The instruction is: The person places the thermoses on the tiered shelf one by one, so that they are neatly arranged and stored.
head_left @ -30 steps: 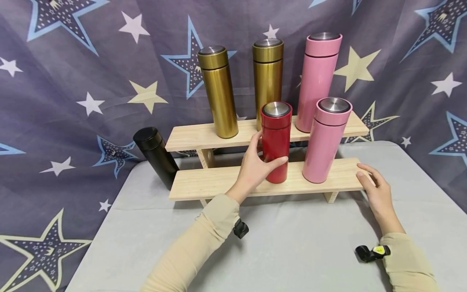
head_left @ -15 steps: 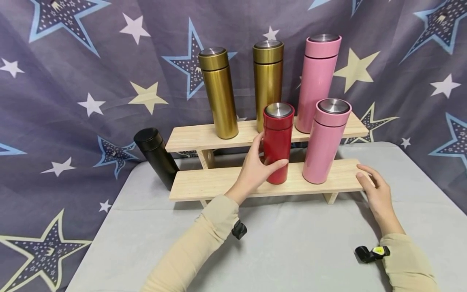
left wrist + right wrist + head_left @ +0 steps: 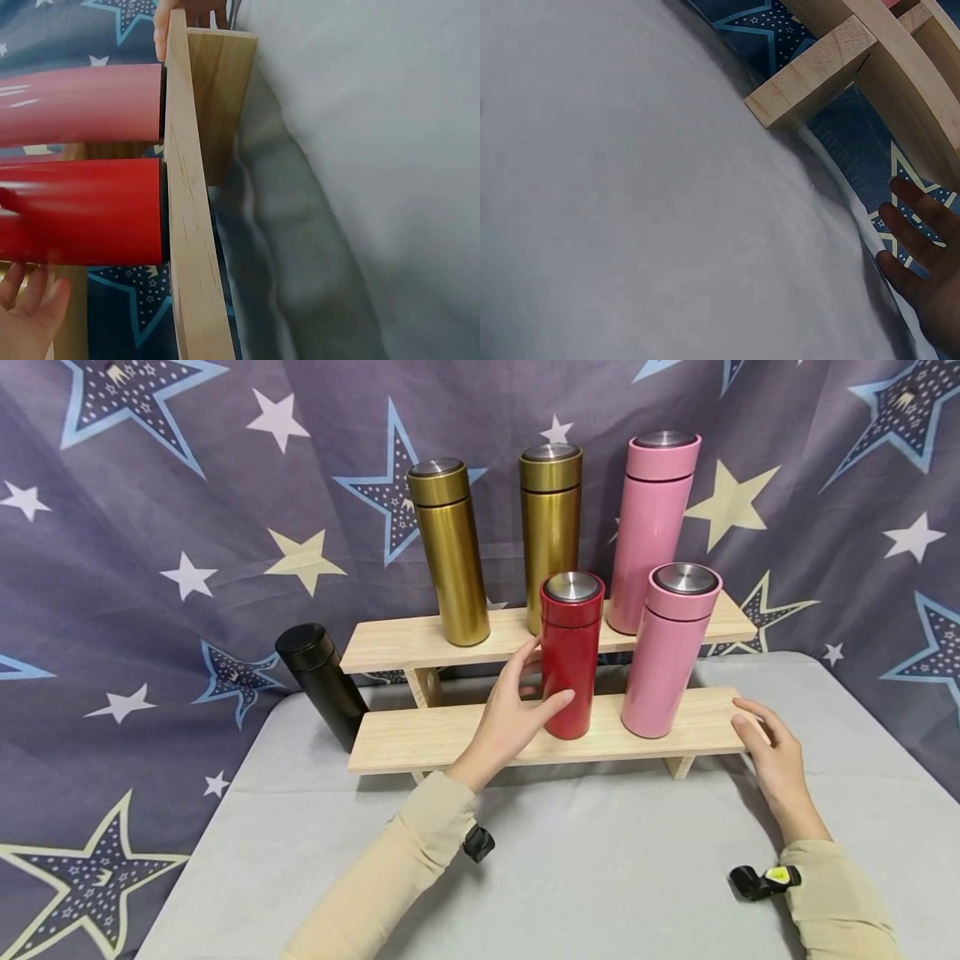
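A red thermos (image 3: 568,652) with a steel-topped lid stands upright on the lower wooden shelf (image 3: 420,735). My left hand (image 3: 504,727) is beside its left side, fingers spread and loosened; in the left wrist view some fingertips (image 3: 56,296) show apart from the red surface, though I cannot tell whether the thumb touches it. To its right stands a pink thermos (image 3: 667,668). My right hand (image 3: 782,768) rests with its fingers at the right end of the lower shelf; the right wrist view shows several of its fingers (image 3: 915,232) extended under the board.
On the upper shelf (image 3: 390,643) stand two gold thermoses, one at left (image 3: 453,560) and one mid-shelf (image 3: 551,527), and another pink thermos (image 3: 651,527). A black bottle (image 3: 322,681) is on the grey tabletop (image 3: 585,860) left of the shelves. A star-patterned curtain (image 3: 247,510) hangs behind.
The red thermos shifted slightly right and then stayed put. My left hand has loosened from around it and drawn back a little to the left. The right hand has not moved.
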